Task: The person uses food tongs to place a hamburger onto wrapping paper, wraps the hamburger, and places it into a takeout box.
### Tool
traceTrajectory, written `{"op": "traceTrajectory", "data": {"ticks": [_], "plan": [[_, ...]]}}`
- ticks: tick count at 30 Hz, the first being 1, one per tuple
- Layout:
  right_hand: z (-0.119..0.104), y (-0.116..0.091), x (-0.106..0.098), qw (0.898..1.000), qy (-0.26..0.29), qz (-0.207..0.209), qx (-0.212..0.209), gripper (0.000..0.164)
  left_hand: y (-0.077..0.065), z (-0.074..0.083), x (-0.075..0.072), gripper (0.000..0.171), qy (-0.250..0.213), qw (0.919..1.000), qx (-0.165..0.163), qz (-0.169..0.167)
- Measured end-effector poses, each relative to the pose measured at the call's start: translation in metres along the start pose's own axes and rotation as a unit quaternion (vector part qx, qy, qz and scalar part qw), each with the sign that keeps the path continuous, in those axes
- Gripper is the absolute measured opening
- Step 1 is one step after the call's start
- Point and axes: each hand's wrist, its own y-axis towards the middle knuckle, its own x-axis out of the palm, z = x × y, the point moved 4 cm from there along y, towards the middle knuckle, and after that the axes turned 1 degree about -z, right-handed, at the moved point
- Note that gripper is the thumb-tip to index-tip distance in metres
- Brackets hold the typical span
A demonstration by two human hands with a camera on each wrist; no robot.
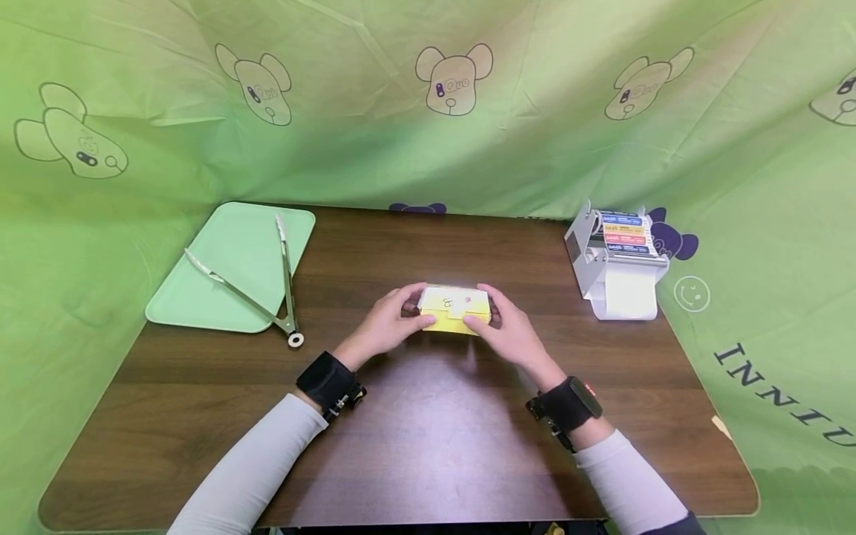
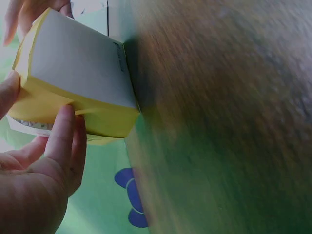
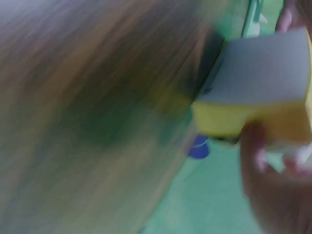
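Note:
A small yellow and white cardboard box (image 1: 456, 303) is between my two hands near the middle of the table. My left hand (image 1: 386, 325) grips its left end, the thumb on the near edge and the fingers round the side. At the opposite end, my right hand (image 1: 511, 332) holds it the same way. In the left wrist view the box (image 2: 80, 61) shows a pale front panel with yellow sides, and fingertips (image 2: 65, 112) press its yellow side. The right wrist view is blurred, with the box (image 3: 263, 70) at upper right and the right hand (image 3: 278, 190) below it.
At the left lies a light green tray (image 1: 200, 297) with open metal tongs (image 1: 287, 290) across it, their hinged end over the table. A label dispenser (image 1: 618, 260) with colourful rolls stands at the back right of the wooden table (image 1: 428, 438). Green printed cloth (image 1: 354, 148) hangs behind.

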Motion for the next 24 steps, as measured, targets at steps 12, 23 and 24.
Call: {"op": "traceTrajectory", "data": {"ticks": [12, 23, 24], "plan": [[-0.016, 0.001, 0.008, 0.988, -0.129, 0.085, -0.006, 0.066, 0.0, -0.001, 0.003, 0.07, 0.015, 0.9999, 0.004, 0.003], [-0.018, 0.0, 0.007, 0.992, -0.103, 0.07, -0.005, 0.067, 0.0, 0.0, 0.003, 0.069, 0.016, 0.9999, -0.004, 0.001], [-0.018, 0.001, 0.006, 0.993, -0.096, 0.065, -0.003, 0.067, 0.001, 0.0, 0.003, 0.069, 0.016, 0.9999, -0.005, 0.001]]}}
